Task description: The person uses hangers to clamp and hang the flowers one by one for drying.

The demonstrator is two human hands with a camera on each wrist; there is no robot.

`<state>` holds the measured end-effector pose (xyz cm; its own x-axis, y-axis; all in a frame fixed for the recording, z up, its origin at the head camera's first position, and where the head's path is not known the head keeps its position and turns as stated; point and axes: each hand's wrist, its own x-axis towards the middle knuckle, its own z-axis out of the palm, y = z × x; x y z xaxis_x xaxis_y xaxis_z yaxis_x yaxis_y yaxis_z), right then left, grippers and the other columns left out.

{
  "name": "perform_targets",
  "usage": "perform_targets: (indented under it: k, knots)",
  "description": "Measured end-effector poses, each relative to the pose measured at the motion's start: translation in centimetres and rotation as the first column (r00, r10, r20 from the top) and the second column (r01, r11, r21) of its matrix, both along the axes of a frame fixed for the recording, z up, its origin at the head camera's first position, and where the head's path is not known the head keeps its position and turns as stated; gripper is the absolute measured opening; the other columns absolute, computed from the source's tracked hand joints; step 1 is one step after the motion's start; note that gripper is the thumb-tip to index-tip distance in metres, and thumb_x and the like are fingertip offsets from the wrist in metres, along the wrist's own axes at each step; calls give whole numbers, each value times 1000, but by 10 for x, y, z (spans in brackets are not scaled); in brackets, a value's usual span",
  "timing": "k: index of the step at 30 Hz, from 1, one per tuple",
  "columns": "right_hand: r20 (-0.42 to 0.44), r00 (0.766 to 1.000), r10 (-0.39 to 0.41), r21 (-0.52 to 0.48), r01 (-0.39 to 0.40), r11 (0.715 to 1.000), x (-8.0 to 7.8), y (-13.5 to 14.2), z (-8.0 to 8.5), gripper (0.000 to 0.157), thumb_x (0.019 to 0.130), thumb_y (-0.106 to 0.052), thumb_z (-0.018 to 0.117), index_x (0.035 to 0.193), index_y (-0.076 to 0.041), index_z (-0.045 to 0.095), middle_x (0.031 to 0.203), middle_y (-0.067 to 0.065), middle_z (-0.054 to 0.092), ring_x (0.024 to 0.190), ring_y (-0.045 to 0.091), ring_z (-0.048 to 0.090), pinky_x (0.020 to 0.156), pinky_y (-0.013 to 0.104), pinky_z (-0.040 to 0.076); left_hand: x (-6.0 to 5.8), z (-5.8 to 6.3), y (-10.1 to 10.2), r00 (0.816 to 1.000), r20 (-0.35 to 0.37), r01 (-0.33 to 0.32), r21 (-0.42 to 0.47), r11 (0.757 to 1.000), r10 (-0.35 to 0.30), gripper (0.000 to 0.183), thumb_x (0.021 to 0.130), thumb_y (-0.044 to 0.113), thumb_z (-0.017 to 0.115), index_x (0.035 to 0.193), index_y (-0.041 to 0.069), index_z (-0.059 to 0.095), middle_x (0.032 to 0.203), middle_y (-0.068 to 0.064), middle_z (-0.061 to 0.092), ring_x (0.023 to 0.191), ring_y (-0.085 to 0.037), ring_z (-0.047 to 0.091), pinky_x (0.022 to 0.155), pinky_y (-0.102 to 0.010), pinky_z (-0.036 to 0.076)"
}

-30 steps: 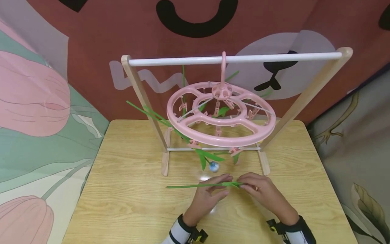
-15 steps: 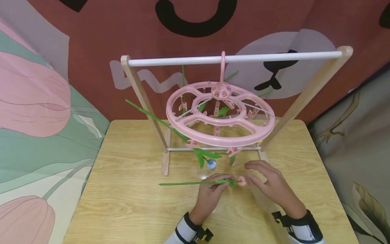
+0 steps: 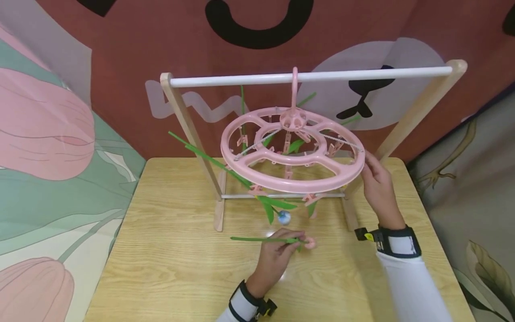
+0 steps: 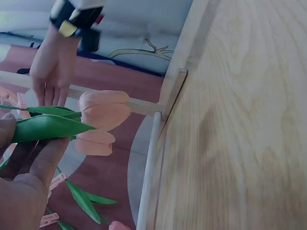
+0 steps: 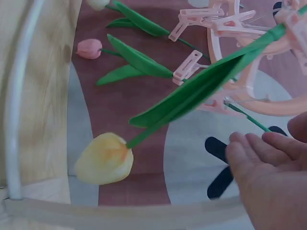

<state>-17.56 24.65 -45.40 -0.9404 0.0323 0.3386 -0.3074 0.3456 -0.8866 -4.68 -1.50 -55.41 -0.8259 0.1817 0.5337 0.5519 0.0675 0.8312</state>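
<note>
My left hand (image 3: 275,255) pinches an artificial pink tulip (image 3: 310,243) just above the table, its green stem pointing left and its bloom right. In the left wrist view its green leaf (image 4: 53,128) lies across the fingers. My right hand (image 3: 378,185) is up at the right rim of a round pink clip hanger (image 3: 289,184). The right wrist view shows those fingers (image 5: 259,148) extended near the rim, holding nothing. Beside them a yellow tulip (image 5: 104,159) hangs bloom-down. A blue tulip (image 3: 284,218) hangs from the hanger's front clip (image 3: 257,190).
The hanger hooks over the white rail (image 3: 233,80) of a wooden stand (image 3: 418,114), whose feet rest on the table (image 3: 169,268). More tulips hang in clips, among them a pink one (image 5: 89,49). A long green stem (image 3: 209,158) sticks out to the left.
My right hand has let go of the pink tulip's bloom end and risen to the hanger's right rim. My left hand keeps hold of the tulip, moving only slightly.
</note>
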Motion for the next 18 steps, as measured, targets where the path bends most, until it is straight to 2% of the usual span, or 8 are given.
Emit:
perform_targets:
  k: [5,9,13,18]
  knots:
    - [71,997,36,15,-37,999,-33,-5,-2,46,107,-21,58,152,-14,52,144,19,59,122,6,60,101,15,51,3,3,-1,1000,-13,-16,-39,999,15,24,89,-11,71,112,-6,74,106,-16,75,98,-28,73,70,-21,62]
    - [26,999,23,45,-25,999,-48,-11,0,44,98,-19,72,139,-6,62,123,16,69,106,5,65,89,13,55,4,4,0,999,-42,-6,-36,999,5,26,85,-15,72,110,-7,74,103,-17,75,94,-29,74,71,-21,63]
    - [-26,999,35,65,-33,997,-52,-15,3,36,95,-18,76,128,-5,67,107,3,71,95,8,65,80,14,54,4,3,0,997,-72,10,-33,999,-12,25,87,-12,72,112,-6,74,104,-16,76,94,-27,75,73,-20,62]
    - [-31,998,61,145,-56,988,-45,-16,6,33,96,-19,75,127,-9,69,105,2,71,91,9,64,75,13,51,3,-1,-4,998,-61,24,-39,999,-26,19,92,-5,71,110,-4,75,110,-14,76,100,-25,74,76,-20,63]
